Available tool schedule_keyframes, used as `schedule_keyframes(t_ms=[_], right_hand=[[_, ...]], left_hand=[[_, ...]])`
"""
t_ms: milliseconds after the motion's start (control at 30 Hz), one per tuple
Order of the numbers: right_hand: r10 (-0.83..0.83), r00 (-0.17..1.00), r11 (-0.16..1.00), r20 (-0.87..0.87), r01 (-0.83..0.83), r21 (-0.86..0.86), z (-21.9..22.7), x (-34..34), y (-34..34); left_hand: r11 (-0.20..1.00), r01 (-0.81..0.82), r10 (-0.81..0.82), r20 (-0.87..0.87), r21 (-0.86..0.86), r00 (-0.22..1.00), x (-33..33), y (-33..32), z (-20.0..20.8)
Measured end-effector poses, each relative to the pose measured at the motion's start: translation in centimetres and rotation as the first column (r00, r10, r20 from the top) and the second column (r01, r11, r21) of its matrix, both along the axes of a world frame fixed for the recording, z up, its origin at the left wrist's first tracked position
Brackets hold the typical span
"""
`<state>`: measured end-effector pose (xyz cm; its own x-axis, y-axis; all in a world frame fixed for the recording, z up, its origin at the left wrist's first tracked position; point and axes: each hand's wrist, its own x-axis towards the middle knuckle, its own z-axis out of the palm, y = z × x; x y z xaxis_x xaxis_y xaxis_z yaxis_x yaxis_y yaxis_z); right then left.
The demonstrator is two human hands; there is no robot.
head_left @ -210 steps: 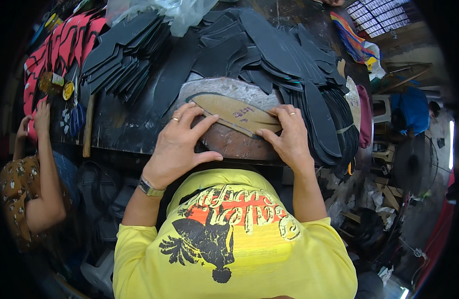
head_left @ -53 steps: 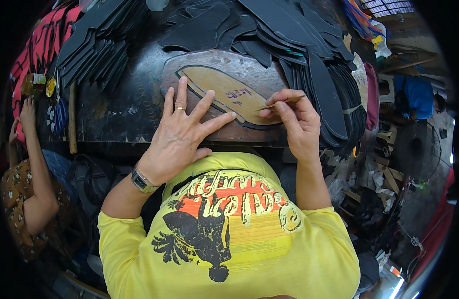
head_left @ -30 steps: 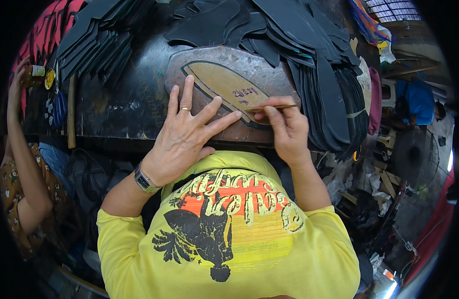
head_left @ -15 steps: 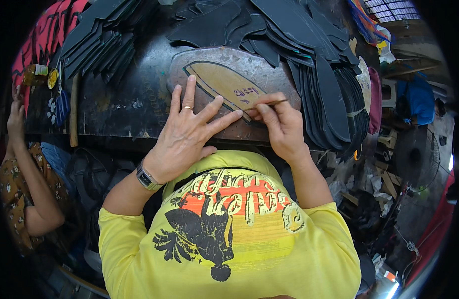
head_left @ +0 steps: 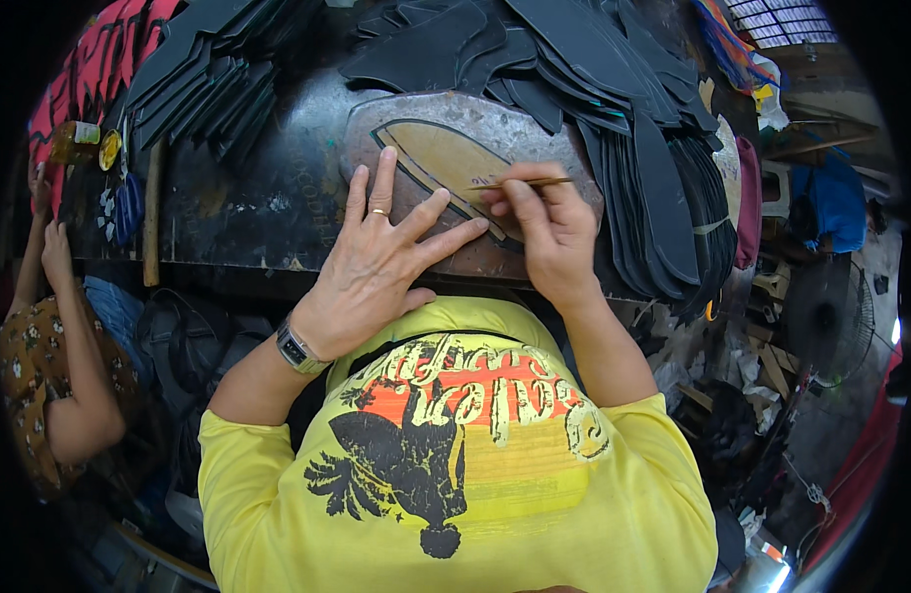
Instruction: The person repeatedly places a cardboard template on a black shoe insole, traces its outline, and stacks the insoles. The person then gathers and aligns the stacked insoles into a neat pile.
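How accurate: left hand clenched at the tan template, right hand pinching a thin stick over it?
Not clenched: the head view shows the left hand splayed open at the tan template. The right hand does pinch a thin stick over it.

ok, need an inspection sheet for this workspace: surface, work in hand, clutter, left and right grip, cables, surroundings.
Surface: dark, scuffed table with a rounded slab on it.
Work in hand: tan template lying on the slab, dark material showing along its edge.
Clutter: black stacks right and upper left; red pieces, jar, scissors and wooden stick at left.
Left grip: spread over the template's near edge.
Right grip: pinching a thin tool over the template.
Cables: pale tangled cord low at right; whether electrical, cannot tell.
Surroundings: fan at right; co-worker's hand far left.
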<state>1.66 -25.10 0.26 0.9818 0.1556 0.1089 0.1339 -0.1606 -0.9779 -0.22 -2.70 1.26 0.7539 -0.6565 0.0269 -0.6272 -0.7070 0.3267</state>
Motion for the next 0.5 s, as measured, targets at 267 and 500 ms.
schedule_keyframes(t_ms=[267,500], right_hand=[[0.249,0.888,0.898,0.387,-0.062,-0.437,0.1,1.5,1.0],[0.08,0.994,0.977,0.071,-0.065,-0.203,0.1,2.5,2.3]], left_hand=[[1.0,0.014,-0.015,-0.02,-0.017,1.0,0.3,0.1,-0.3],[0.999,0.012,-0.013,-0.011,-0.049,1.0,0.3,0.1,-0.1]])
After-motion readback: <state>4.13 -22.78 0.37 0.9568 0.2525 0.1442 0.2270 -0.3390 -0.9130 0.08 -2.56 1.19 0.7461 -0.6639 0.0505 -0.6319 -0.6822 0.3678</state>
